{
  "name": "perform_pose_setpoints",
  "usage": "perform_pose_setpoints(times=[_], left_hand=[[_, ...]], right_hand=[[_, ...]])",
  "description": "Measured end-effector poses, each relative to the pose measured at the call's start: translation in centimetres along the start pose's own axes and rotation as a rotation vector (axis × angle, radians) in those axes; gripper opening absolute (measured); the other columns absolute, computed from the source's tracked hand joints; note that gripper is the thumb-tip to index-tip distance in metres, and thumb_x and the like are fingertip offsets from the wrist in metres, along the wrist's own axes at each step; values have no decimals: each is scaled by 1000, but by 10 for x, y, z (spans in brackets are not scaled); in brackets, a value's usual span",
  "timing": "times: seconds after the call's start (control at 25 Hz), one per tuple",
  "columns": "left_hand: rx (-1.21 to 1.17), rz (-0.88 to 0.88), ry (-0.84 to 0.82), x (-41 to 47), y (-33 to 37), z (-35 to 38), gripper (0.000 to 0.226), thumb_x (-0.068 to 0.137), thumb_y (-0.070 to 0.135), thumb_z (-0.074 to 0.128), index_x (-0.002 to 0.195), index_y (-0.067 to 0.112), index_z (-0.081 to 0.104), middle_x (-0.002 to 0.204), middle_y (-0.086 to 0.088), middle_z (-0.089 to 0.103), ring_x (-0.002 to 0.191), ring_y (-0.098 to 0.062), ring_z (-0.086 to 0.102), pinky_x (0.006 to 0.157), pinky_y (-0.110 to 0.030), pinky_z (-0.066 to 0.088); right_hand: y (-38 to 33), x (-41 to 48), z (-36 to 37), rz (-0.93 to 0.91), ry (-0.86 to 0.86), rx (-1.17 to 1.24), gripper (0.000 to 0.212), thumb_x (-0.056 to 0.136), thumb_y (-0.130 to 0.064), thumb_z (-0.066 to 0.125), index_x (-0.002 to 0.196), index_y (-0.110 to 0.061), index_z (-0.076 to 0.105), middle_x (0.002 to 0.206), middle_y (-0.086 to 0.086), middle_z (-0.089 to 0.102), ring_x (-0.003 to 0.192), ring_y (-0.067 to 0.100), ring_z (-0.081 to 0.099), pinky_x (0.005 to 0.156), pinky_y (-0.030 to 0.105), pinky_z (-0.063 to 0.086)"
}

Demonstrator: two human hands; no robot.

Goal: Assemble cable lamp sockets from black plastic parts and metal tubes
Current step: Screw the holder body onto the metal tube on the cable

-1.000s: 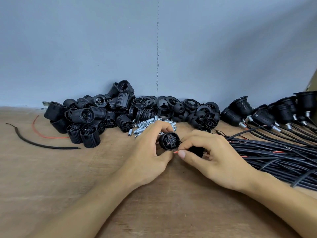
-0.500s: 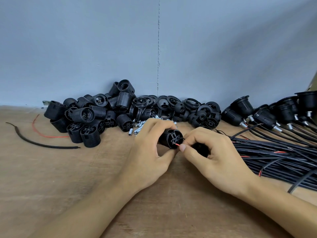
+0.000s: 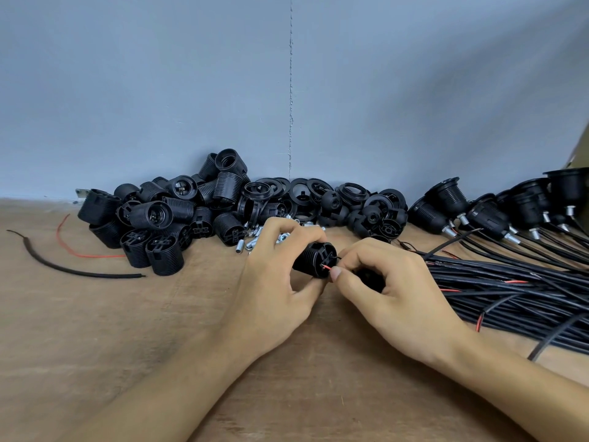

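Between the two hands, just above the tabletop (image 3: 95, 330), sat the socket body (image 3: 314, 260) being wired. The left hand (image 3: 274, 282) curled round its ribbed barrel, fingers over the top and thumb beneath, so that its long axis lay roughly level and its slotted rear face pointed right, toward the other hand. The right hand (image 3: 392, 291) pinched the bared red wire (image 3: 325, 267) between thumb and forefinger, with the tip at that rear face. Its lower fingers closed over another black part (image 3: 369, 279), which was mostly hidden. The wire probably had to travel leftward along the barrel's axis, and the right hand was the nearer one to feed it. Whether the tip had entered a slot could not be told. Behind the left knuckles lay loose metal tubes (image 3: 251, 244), and beyond them a heap of black plastic parts (image 3: 191, 215). Off to the right ran the cable bundle (image 3: 510, 282), with finished sockets (image 3: 446, 202) past it.
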State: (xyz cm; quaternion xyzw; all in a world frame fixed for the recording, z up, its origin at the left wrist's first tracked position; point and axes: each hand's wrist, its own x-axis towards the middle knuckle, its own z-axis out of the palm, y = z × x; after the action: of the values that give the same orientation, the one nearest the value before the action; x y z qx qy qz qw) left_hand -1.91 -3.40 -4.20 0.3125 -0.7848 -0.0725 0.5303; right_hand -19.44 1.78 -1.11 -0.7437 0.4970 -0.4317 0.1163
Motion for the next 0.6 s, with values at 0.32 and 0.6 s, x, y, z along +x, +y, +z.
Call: perform_pose_setpoints(times=[0.32,0.6], left_hand=[[67,16,-9,0,0,0,36,78,22,67,111,36,59,113,8,47,98,-1,55,76,-12,46],[103,17,-29,-2,-1,1,47,73,12,72,111,36,59,115,8,44,95,-6,55,77,-13,45]], right_hand=[[-1,1,1,8,-4,-1,20,86,-11,71,68,-15,63,87,-7,67,87,12,62,75,20,45],[-1,1,1,13,-7,-11,22,84,-7,72,66,-17,63,86,-6,68,85,12,62,73,18,44]])
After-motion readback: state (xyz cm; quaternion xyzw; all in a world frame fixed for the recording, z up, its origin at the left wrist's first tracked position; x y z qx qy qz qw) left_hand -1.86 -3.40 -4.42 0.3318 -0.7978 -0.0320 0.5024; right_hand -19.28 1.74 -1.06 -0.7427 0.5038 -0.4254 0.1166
